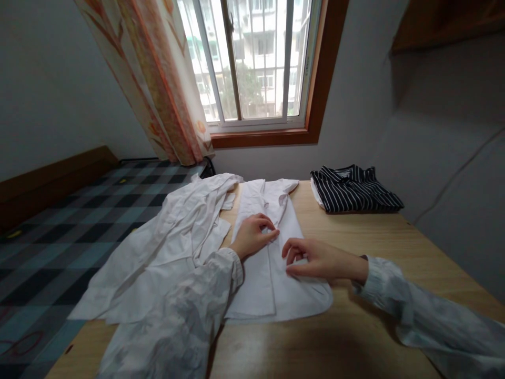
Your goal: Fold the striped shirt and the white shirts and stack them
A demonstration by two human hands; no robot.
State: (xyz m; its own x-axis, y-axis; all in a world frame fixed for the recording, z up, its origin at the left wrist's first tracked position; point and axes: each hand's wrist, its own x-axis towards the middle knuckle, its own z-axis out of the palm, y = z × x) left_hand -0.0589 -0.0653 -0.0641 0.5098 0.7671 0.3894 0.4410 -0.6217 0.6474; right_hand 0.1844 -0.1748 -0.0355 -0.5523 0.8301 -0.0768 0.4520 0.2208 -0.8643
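A white shirt (252, 289) lies front side up on the wooden table, its collar toward the window and its rounded hem toward me. My left hand (254, 236) is over the middle of its front, palm down. Its fingers are bent, and a small gap shows between them and the thumb. To the right, over the shirt's right side, is my right hand (310, 257), fingers curled and thumb apart from them. No cloth shows between the fingers of either hand. Beside the shirt on the left lies a loose, crumpled white garment (158, 258).
Folded black-and-white striped clothing (355, 189) sits at the table's back right, with something white under it. The wooden table (307, 347) adjoins a bed with a checked cover (51, 237). Beyond are a window (256, 63) and a patterned curtain (158, 79).
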